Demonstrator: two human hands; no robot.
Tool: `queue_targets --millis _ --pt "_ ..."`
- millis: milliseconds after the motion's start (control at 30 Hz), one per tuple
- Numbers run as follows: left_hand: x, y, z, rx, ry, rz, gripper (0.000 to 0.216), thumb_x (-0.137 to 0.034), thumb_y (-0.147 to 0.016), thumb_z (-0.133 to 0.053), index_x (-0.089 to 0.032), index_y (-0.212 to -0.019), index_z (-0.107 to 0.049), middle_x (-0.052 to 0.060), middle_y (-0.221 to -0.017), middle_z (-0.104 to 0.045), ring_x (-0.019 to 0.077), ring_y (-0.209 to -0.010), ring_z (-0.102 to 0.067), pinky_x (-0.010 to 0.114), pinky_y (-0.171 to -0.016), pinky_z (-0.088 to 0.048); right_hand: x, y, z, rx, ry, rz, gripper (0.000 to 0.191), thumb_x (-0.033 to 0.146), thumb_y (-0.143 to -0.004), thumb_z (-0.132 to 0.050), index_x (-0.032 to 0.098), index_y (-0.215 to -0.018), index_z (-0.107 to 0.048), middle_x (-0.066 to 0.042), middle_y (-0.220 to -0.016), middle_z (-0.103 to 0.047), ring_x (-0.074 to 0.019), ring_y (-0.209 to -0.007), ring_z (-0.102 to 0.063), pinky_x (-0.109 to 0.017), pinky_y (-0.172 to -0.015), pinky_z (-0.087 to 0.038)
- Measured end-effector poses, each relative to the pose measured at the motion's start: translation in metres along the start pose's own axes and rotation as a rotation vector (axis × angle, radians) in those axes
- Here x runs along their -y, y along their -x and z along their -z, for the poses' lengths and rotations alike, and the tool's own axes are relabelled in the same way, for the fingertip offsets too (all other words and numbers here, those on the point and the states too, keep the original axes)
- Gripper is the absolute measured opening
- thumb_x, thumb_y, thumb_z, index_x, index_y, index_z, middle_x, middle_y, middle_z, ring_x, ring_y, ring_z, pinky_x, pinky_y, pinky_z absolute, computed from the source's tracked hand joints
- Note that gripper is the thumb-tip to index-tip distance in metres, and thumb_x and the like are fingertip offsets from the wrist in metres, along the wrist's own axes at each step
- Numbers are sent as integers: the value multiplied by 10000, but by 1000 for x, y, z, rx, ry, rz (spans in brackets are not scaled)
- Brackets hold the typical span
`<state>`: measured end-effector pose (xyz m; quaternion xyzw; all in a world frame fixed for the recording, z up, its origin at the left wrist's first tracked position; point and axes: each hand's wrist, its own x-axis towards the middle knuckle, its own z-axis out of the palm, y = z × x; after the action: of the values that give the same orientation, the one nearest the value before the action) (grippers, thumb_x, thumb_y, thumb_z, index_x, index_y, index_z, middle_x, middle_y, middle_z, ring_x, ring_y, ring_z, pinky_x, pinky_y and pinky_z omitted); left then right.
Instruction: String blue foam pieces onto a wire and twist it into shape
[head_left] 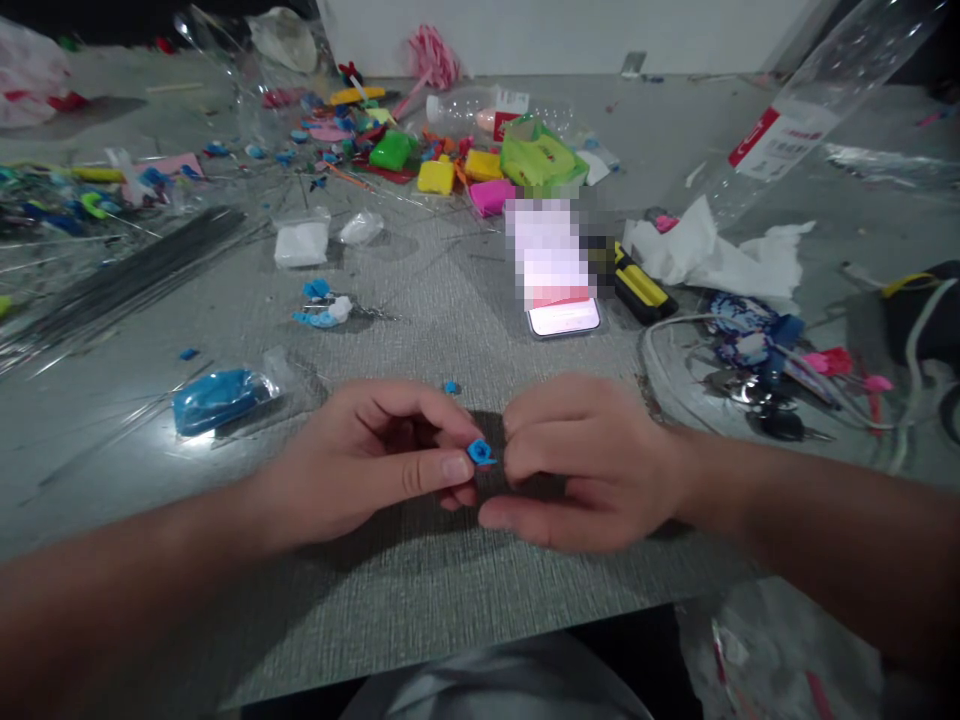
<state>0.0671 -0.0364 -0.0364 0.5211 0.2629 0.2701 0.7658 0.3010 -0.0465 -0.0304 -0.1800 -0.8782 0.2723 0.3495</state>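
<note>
My left hand (375,455) pinches a small blue clay piece (480,453), shaped like a little flower with a dark hollow in its middle, between thumb and forefinger. Just right of it is my right hand (589,465), fingers curled and thumb held apart, with nothing visible between them. A tiny blue clay bit (451,387) lies on the table beyond the hands. To the left rests a bag of blue clay (217,400). Farther back are several blue and white clay pieces on thin wires (326,308).
A lit phone (562,318) lies beyond my right hand, beside a yellow-black cutter (641,285). Keys (780,415), a white cable and crumpled tissue (712,250) are at right. Thin wires (142,270) spread left. Colourful clay packs (439,175) and plastic bottles (787,130) stand behind.
</note>
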Motion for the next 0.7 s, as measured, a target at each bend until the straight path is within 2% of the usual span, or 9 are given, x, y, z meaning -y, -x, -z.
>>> queue_targets --millis 267,500,700 --pt "-1 1 2 60 -51 -8 181 -148 -899 -740 -278 -1017 -783 14 -800 -771 123 -704 -728 226 -689 -616 1 0 1 11 37 -5 297 280 -981 -618 189 -717 -515 41 -636 -490 -86 -558 -428 -274 -551 -292" --pt "-2 -1 2 107 -50 -55 230 -94 -909 -707 -261 -1041 -796 29 -896 -757 98 -731 -699 196 -684 -601 -1 2 1 42 81 -3 299 286 -977 -614 191 -707 -526 36 -645 -503 -97 -582 -430 -292 -568 -287" --pt "-3 -1 3 114 -164 -119 278 -93 -867 -755 -263 -1084 -793 37 -1007 -759 122 -897 -722 184 -790 -597 -1 1 -1 15 111 17 316 285 -1001 -585 191 -702 -541 33 -646 -516 -101 -592 -438 -298 -575 -289"
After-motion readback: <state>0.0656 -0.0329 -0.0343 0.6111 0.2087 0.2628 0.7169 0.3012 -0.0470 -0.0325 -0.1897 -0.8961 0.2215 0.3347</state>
